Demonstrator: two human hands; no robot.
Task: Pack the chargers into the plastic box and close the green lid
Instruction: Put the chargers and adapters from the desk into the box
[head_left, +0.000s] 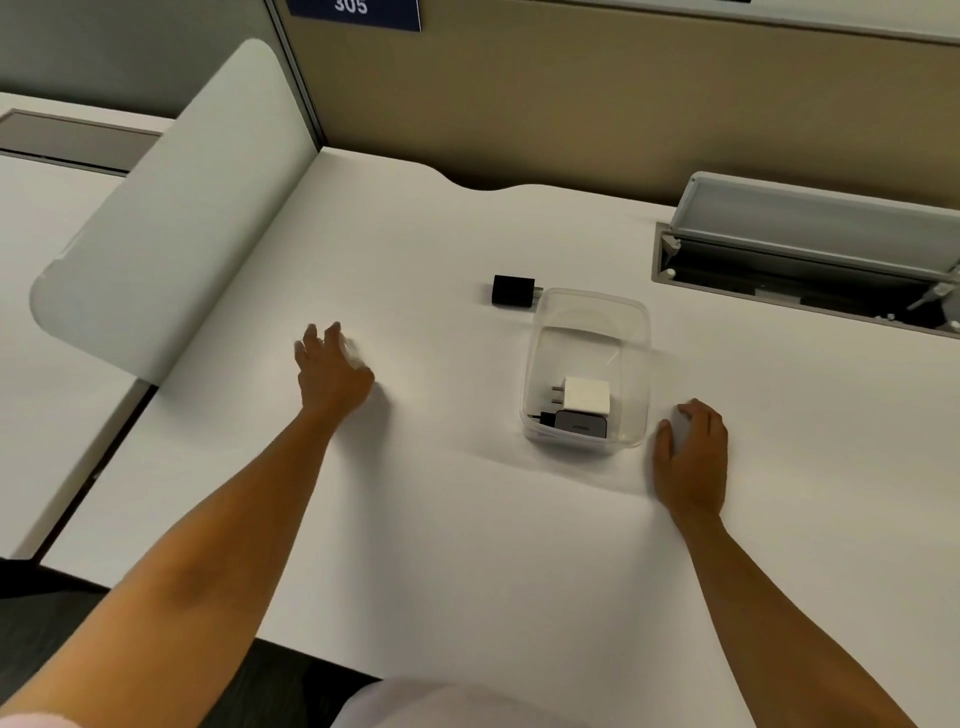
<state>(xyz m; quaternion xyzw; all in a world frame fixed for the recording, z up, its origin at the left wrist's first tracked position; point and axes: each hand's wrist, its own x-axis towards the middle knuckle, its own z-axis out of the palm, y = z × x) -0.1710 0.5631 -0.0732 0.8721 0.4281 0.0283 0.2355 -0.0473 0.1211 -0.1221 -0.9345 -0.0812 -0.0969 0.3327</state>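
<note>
A clear plastic box stands open on the white desk, right of centre. Inside it, at the near end, a white charger lies on top of a grey charger. Just outside the box's far left corner lies a black charger. My left hand is out to the left of the box, its fingers curled around a small white charger that is blurred and mostly hidden. Resting flat on the desk close to the box's near right corner is my right hand, holding nothing. No green lid is in view.
An open cable tray with a raised grey flap is sunk into the desk at the back right. A white rounded partition runs along the desk's left side. A beige wall panel closes off the back.
</note>
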